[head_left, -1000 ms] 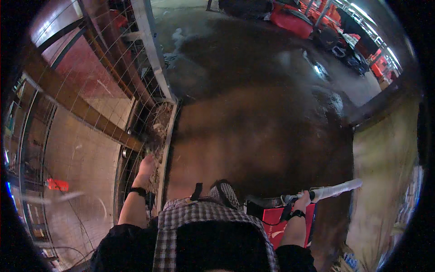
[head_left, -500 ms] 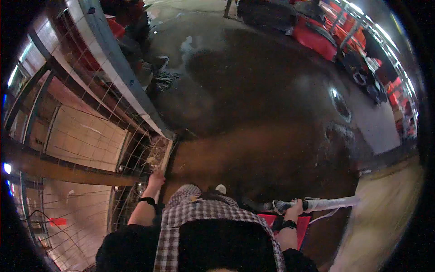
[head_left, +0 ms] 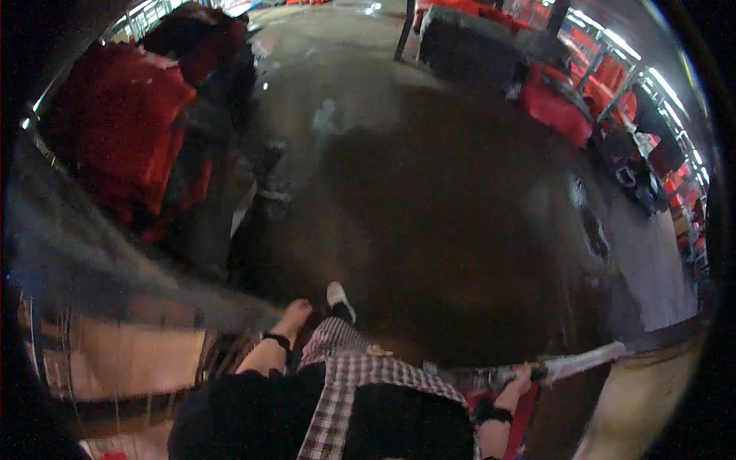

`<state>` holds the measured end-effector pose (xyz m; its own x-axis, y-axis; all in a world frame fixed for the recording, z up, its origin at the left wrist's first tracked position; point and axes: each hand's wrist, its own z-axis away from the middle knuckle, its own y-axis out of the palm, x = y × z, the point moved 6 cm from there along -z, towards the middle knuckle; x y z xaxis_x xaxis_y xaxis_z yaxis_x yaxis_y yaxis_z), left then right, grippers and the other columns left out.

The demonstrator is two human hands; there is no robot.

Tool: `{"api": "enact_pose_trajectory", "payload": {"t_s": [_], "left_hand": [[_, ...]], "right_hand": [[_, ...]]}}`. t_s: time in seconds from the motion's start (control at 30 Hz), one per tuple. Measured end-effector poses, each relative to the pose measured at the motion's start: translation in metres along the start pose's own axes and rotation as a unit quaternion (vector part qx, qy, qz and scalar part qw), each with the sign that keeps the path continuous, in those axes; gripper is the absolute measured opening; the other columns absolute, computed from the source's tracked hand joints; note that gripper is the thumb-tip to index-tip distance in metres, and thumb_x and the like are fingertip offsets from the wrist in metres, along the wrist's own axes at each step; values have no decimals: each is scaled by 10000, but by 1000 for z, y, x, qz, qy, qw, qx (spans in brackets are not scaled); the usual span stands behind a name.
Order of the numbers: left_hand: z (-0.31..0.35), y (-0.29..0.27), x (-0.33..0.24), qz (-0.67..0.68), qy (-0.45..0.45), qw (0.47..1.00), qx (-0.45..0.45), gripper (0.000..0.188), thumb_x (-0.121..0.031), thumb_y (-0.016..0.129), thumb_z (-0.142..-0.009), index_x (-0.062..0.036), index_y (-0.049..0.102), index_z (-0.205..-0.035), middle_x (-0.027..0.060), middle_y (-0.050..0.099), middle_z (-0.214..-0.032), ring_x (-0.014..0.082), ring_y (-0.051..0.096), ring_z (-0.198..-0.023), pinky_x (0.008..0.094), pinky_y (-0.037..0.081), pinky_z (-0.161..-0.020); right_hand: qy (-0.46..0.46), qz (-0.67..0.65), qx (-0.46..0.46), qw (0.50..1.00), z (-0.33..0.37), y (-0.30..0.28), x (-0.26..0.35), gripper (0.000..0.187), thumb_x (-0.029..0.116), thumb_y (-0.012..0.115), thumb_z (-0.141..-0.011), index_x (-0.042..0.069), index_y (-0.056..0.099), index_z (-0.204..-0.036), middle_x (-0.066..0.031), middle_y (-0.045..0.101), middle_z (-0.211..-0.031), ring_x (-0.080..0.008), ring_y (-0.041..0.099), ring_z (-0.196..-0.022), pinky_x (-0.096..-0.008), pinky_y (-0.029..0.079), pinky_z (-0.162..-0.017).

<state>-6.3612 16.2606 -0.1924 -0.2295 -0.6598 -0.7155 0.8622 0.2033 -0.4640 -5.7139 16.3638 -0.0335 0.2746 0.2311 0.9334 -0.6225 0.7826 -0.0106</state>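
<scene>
My right hand (head_left: 521,379) is closed around a dark part of a long bar (head_left: 580,363), whose outer stretch looks wrapped in whitish plastic. Below that bar shows a narrow pink-red panel (head_left: 523,418). On the other side, my left hand (head_left: 295,314) is at the near end of a grey, motion-blurred frame edge (head_left: 222,305). Its fingers look curled but are smeared, and whether they touch the frame is unclear. Beneath this edge, blurred pale tan panels (head_left: 149,362) show beside my left arm.
Dark, wet-looking floor (head_left: 429,222) stretches ahead. A large red covered pile (head_left: 123,130) stands at the left, with dark bundles beside it. Red and black goods (head_left: 556,107) line the far right near metal posts. A pale yellowish surface (head_left: 640,406) is at the lower right.
The view has shifted forward and turned. The wire-mesh frame at my left has swung lower and back, uncovering the red pile. My right hand still grips the bar; a white shoe now shows ahead.
</scene>
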Motion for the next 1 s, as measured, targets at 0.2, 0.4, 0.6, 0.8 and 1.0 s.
{"api": "enact_pose_trajectory", "payload": {"t_s": [0.2,0.4,0.6,0.8,1.0], "left_hand": [[-120,-107,-189,-71,0,996,58,460,-253,523,-776,-52,453,-1183,133,571,-1038,253,543,-953,341,419,-820],[-211,-231,-248,11,53,998,-32,410,-215,534,-778,-43,479,-1146,121,601,-960,221,565,-904,306,436,-774],[-235,-312,-91,-46,-137,979,-147,402,-193,506,-790,-63,465,-1168,127,603,-912,222,571,-866,333,449,-711],[-202,-314,-125,236,-384,878,-165,364,-165,485,-783,-113,465,-1143,68,526,-748,203,540,-642,343,388,-468],[-304,-347,-90,404,-394,823,-68,339,-147,485,-786,-81,471,-1118,69,525,-790,192,513,-575,320,390,-463]], "right_hand": [[105,176,-134,970,5,133,23,539,401,558,-743,0,460,-1091,-146,407,-1189,-253,386,-1025,-454,302,-840],[67,116,-71,988,-24,259,32,425,322,591,-700,-1,537,-970,-108,534,-874,-219,516,-786,-366,422,-686],[141,274,-42,950,0,439,59,661,502,507,-724,43,405,-1188,-161,360,-1259,-279,364,-1110,-455,280,-865],[100,218,-67,969,22,557,77,441,380,583,-682,27,526,-941,-76,504,-825,-208,467,-729,-341,393,-696],[138,133,59,980,3,688,51,649,421,581,-685,7,426,-1159,-149,393,-1220,-277,382,-1074,-466,305,-857]]}}
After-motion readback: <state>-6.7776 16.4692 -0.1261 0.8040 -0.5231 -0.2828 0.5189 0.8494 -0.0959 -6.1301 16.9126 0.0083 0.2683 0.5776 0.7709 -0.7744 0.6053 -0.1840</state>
